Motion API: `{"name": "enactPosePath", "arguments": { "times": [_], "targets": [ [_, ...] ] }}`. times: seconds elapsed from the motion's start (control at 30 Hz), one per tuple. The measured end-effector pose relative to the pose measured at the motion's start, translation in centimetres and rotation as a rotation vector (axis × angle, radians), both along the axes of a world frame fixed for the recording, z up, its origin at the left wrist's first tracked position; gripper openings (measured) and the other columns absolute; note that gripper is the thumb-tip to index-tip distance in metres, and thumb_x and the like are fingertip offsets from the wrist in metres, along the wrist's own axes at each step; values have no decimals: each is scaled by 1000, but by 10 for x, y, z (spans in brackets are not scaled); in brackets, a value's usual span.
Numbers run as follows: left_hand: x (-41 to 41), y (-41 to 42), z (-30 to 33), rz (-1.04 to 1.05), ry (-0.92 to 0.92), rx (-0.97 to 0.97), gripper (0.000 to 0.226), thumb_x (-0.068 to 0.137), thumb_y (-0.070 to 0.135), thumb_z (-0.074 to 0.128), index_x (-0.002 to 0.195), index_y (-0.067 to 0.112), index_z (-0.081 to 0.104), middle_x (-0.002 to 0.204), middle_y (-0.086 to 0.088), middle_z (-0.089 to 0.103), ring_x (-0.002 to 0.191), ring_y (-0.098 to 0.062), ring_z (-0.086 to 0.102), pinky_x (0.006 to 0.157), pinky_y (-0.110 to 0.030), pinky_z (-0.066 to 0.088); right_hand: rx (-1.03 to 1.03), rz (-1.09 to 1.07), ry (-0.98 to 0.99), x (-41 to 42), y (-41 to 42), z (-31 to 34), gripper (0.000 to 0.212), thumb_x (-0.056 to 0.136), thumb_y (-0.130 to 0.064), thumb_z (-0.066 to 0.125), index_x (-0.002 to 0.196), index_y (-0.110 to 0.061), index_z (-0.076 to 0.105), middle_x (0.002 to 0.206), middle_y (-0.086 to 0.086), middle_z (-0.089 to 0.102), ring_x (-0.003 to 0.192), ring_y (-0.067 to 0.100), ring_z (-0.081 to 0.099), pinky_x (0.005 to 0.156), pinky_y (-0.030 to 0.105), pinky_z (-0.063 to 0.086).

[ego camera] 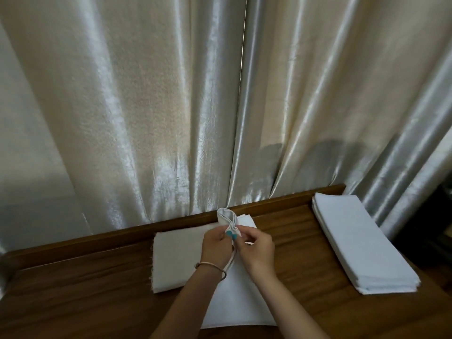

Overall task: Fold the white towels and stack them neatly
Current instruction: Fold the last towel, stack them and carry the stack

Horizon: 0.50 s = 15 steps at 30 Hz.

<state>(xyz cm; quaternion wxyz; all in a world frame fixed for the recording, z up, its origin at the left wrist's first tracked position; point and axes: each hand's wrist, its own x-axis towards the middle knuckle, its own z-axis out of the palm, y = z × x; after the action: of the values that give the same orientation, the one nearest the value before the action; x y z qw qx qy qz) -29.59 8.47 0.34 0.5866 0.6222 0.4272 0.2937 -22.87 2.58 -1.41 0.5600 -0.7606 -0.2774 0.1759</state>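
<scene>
A neat stack of folded towels [362, 243] lies far right on the wooden table [73, 302] (shiny curtains [146, 106] behind); left hand [215, 248] and right hand [256, 250] both pinch a soft white towel [176, 260]'s bunched corner.

— Any writing, label or number to read here?
— None that I can make out: the white towel [176, 260], the folded stack [362, 241] and the curtain [146, 106] appear unmarked, though the picture is soft.
</scene>
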Motion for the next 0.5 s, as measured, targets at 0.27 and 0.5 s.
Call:
{"name": "enactPosePath", "arguments": {
  "times": [0.27, 0.5],
  "targets": [
    [-21, -8, 5, -41, -14, 40, 15, 82, 10, 70, 72, 20, 71, 78, -10, 72, 75, -20, 66, 72, -31, 53, 2, 360, 54, -5, -34, 10, 34, 88, 7, 55, 106, -17, 72, 106, 0, 66, 98, 11, 61, 81, 15, 49],
    [-40, -14, 49, -230, 112, 384, 13, 90, 7, 57, 89, 2, 69, 84, -12, 67, 77, -18, 58, 71, -26, 48, -254, 332, -499, 46, -42, 62, 64, 79, 12, 56, 109, -45, 58, 127, -9, 45, 123, 14, 38, 99, 28, 32]
  ]
}}
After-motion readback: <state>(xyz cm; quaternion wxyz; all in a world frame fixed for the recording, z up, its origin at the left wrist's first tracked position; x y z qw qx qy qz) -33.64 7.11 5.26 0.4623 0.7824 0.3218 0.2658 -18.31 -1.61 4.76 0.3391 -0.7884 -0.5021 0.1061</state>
